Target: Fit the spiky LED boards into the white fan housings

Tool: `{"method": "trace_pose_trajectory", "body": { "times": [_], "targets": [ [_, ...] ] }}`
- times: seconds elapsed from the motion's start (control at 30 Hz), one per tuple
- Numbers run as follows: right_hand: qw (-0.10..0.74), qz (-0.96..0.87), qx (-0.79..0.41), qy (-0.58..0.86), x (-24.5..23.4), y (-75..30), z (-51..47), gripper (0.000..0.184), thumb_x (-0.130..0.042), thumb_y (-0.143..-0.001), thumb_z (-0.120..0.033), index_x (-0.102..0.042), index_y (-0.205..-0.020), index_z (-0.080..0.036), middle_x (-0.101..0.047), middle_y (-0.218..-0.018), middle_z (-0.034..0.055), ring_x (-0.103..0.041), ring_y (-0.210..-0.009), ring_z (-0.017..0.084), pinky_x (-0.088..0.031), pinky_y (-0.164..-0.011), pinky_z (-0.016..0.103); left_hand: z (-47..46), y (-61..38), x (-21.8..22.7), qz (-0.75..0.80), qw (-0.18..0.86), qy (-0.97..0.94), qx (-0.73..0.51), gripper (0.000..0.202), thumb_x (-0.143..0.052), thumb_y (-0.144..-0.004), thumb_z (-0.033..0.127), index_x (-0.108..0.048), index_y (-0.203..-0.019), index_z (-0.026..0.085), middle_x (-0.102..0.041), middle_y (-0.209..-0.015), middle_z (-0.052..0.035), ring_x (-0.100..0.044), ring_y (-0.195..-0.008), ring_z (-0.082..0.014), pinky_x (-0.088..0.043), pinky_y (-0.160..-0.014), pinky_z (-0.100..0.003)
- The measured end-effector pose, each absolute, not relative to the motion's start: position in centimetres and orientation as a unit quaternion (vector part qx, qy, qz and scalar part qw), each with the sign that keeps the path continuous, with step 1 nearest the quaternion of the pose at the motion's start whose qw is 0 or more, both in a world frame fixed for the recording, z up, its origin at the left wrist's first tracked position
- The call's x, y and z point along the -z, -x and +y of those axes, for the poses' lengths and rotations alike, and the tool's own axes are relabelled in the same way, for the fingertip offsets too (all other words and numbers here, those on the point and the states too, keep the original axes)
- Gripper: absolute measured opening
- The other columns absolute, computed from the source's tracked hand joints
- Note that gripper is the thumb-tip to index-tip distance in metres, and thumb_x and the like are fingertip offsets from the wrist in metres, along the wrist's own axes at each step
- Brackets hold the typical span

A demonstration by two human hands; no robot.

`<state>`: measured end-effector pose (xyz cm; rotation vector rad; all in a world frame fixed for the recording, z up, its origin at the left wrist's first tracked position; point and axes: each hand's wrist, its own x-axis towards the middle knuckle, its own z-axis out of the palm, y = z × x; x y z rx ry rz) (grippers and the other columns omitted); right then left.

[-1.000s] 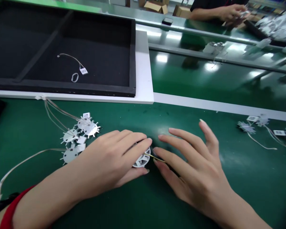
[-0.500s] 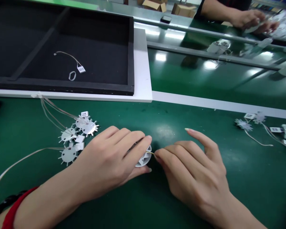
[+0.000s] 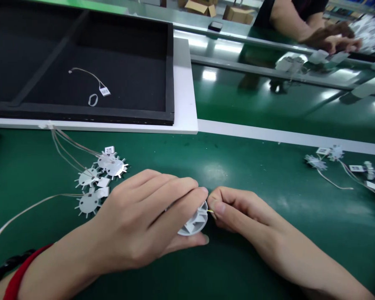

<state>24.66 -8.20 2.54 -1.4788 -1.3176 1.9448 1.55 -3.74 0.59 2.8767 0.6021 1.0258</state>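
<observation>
My left hand [image 3: 150,216] is curled around a small round white plastic part [image 3: 195,223] with ribs, holding it against the green mat. My right hand [image 3: 237,210] is closed in a pinch on a thin yellowish wire [image 3: 210,211] at the part's right edge. The two hands touch at the fingertips. Left of my left hand lie several flat silver star-shaped discs [image 3: 100,177] with pale wires and small white labels.
A black foam-lined tray [image 3: 171,71] on a white board holds one loose wire and a ring. More star discs and wires [image 3: 340,166] lie at the right. Across the belt, another person's hands [image 3: 328,37] work among white parts.
My right hand's fingers have closed from spread flat into a pinch on the wire. My left hand has tilted the white part up and shifted slightly right.
</observation>
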Motion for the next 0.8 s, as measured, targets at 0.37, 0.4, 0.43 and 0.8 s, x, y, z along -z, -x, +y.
{"method": "trace_pose_trajectory", "body": {
  "times": [0.37,0.4,0.43,0.8],
  "targets": [
    [0.361,-0.749,-0.155,0.534,-2.1,-25.1,-8.7,0.018,-0.053,-0.109,-0.029,-0.064,-0.095,-0.026,-0.074,-0.099,0.0033,-0.067,-0.101,0.023,-0.044,-0.104,0.044,-4.1,-1.6,-0.4,0.220,0.020,-0.921,-0.320,0.034,-0.066,-0.107,0.042,-0.067,-0.117,0.010,-0.077,-0.103,-0.0072,-0.075,-0.089,-0.0220,-0.055,-0.078,-0.038],
    [0.365,-0.778,-0.051,0.509,-2.1,-25.1,-8.9,0.010,-0.058,-0.105,-0.026,-0.066,-0.098,-0.026,-0.076,-0.108,0.0054,-0.066,-0.112,0.026,-0.035,-0.117,0.050,-4.0,-1.6,-0.4,0.222,0.010,-0.923,-0.315,0.035,-0.065,-0.107,0.042,-0.067,-0.117,0.009,-0.078,-0.103,-0.0078,-0.075,-0.088,-0.0227,-0.054,-0.077,-0.039],
    [0.356,-0.800,0.016,0.484,-2.1,-25.1,-9.1,0.005,-0.062,-0.102,-0.024,-0.066,-0.099,-0.026,-0.077,-0.112,0.0067,-0.065,-0.119,0.028,-0.025,-0.124,0.053,-3.9,-1.7,-0.4,0.222,0.001,-0.924,-0.312,0.035,-0.065,-0.107,0.042,-0.067,-0.117,0.008,-0.078,-0.103,-0.0085,-0.075,-0.086,-0.0234,-0.054,-0.077,-0.040],
    [0.347,-0.818,-0.079,0.451,-0.7,-23.9,-8.9,0.018,-0.062,-0.098,-0.003,-0.067,-0.095,-0.020,-0.076,-0.082,-0.0036,-0.066,-0.076,0.012,-0.042,-0.113,0.039,-3.9,-1.7,-0.6,0.220,-0.010,-0.929,-0.298,0.034,-0.065,-0.107,0.041,-0.067,-0.115,0.007,-0.077,-0.100,-0.0086,-0.072,-0.083,-0.0237,-0.050,-0.077,-0.041]
  ]
}}
